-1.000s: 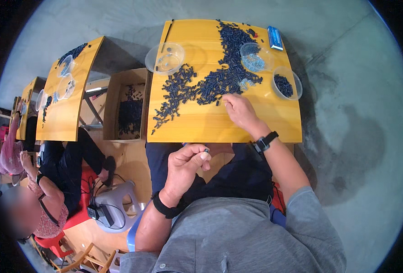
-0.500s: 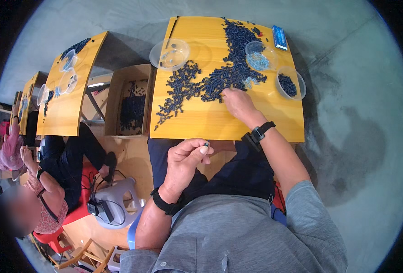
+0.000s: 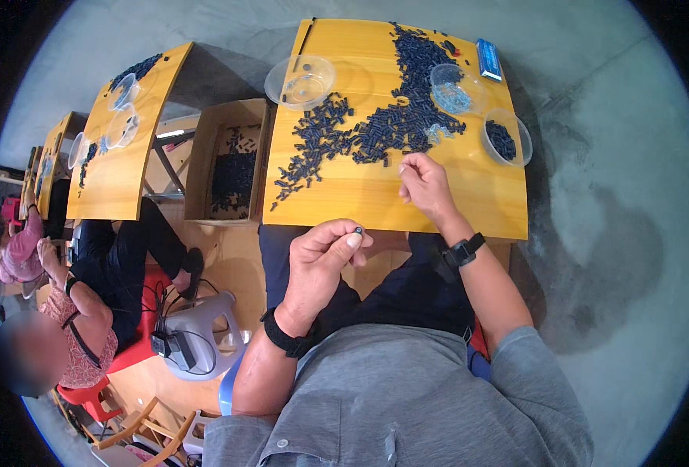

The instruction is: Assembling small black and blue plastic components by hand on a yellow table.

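Between the thumb and forefinger of my left hand (image 3: pixel 322 253) is a small black tube (image 3: pixel 358 230), its round end facing up, just off the table's near edge. My right hand (image 3: pixel 426 187) hangs over the near part of the yellow table (image 3: pixel 469 206), fingers pinched together; whatever they hold is too small to make out. Beyond it spreads a large pile of short black tubes (image 3: pixel 383 132). A little heap of pale blue, clear bits (image 3: pixel 438 133) lies at the pile's right side. More such bits sit in a clear bowl (image 3: pixel 473 92) behind.
A clear bowl (image 3: pixel 529 148) of black tubes stands at the right edge, a nearly bare clear tub (image 3: pixel 329 78) at the back left. A blue box (image 3: pixel 488 60) lies far right. Left of the table are a carton (image 3: pixel 199 179) with black tubes and a co-worker's table (image 3: pixel 130 175).
My right hand has drawn back from the pile toward me and slightly right. My left hand still pinches the black tube. The whole view has shifted a little.
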The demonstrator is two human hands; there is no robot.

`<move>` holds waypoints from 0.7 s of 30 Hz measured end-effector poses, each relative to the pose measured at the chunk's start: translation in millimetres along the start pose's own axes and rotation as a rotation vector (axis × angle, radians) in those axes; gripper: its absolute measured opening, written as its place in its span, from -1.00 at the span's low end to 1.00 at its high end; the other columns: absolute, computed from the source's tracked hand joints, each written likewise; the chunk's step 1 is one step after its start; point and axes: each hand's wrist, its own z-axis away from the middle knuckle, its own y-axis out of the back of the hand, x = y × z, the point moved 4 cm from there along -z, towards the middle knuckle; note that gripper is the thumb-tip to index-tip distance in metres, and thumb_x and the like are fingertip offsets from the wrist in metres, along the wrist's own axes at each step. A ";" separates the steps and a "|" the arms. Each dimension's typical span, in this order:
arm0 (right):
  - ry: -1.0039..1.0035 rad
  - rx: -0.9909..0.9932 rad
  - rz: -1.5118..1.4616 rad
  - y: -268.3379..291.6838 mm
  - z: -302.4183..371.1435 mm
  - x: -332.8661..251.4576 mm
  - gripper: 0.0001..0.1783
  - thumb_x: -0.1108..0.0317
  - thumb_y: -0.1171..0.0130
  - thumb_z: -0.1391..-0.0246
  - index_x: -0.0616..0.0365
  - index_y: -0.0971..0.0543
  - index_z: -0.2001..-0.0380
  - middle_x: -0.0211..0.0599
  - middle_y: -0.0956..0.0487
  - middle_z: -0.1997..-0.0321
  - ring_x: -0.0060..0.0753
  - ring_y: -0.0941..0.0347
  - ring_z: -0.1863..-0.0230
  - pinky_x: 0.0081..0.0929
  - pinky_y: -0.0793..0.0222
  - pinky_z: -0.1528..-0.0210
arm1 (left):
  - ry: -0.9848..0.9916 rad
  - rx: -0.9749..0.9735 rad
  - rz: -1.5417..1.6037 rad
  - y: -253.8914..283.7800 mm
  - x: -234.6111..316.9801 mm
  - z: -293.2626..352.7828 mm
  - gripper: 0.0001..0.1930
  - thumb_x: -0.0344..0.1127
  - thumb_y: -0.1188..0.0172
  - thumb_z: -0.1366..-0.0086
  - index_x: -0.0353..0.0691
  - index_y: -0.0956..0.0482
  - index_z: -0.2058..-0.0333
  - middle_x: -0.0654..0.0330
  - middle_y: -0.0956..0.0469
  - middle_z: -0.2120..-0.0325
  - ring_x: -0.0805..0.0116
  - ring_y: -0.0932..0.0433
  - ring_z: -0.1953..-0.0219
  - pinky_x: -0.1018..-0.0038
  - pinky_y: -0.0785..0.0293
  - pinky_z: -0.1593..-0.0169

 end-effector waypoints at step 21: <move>0.004 -0.269 -0.443 -20.7 48.5 -79.8 -0.88 0.48 -0.04 -0.16 0.29 -0.47 0.26 -0.35 -0.48 0.47 -0.58 -0.45 0.53 -0.62 -0.43 0.52 | -0.030 -0.036 0.025 -0.8 1.0 0.2 -0.87 -0.50 -0.09 -0.26 -0.37 -0.54 0.24 0.18 -0.59 0.41 0.55 -0.50 0.48 0.62 -0.47 0.34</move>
